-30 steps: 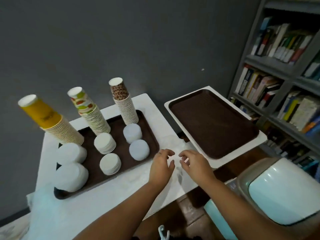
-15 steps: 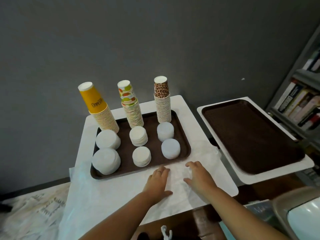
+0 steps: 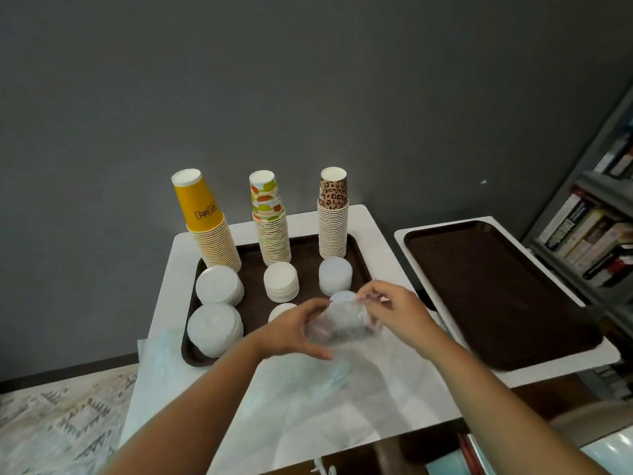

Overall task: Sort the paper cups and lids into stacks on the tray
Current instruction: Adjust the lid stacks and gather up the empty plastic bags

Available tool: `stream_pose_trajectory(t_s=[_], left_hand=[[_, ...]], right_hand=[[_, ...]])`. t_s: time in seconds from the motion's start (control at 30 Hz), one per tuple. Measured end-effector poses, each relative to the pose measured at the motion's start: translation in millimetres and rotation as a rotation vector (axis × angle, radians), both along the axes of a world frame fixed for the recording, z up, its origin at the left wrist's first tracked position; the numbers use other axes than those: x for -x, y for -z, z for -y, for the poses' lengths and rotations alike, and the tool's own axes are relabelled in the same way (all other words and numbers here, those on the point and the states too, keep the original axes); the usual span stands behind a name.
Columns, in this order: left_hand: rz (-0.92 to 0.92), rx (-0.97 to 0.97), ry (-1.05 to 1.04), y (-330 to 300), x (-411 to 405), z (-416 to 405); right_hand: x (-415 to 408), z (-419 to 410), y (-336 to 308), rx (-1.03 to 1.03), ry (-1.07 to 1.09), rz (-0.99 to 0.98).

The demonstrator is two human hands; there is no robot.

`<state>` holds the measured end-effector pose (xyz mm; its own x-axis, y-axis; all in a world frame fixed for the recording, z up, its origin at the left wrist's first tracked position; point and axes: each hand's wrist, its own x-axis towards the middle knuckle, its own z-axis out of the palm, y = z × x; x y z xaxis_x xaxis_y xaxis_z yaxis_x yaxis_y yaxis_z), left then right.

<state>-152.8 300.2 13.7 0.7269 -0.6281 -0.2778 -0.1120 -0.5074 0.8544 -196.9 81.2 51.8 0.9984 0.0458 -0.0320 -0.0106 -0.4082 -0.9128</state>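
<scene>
Gathering clear plastic wrap [image 3: 342, 323] at lower centre — my left hand [image 3: 291, 332] cups it from below, my right hand [image 3: 394, 311] pinches its top edge. Cup stacks [image 3: 270, 231] and lid stacks [image 3: 281, 282] stand sorted on the tray [image 3: 253, 260], centre-left. Best lift slowly — snagged film could topple lids.

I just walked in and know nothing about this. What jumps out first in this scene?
Three tall stacks of upside-down paper cups stand along the back of the left tray: yellow cups, fruit-patterned cups and leopard-print cups, with white lid stacks in front. Nearer the camera, the left hand and right hand hold a clear plastic bag. On the right lies an empty tray.
</scene>
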Motion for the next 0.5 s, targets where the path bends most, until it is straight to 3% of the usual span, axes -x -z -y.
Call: stream_pose_trajectory(t_s=[0.1, 0.2, 0.33, 0.5], left_hand=[[-0.121, 0.095, 0.074, -26.2, -13.7, -11.7], [-0.111, 0.105, 0.104, -46.8, -24.7, -23.5], [-0.099, 0.153, 0.136, -71.1, -37.2, -35.6], [-0.107, 0.417, 0.127, -106.0, -41.5, -45.2]], right_hand=[[-13.6, 0.4, -37.5, -0.110, 0.067, 0.081], [-26.5, 8.8, -65.3, -0.247, 0.163, 0.169], [-40.7, 30.2, -85.3, -0.281, 0.275, 0.231], [-51.5, 33.8, -85.4, -0.335, 0.362, 0.181]])
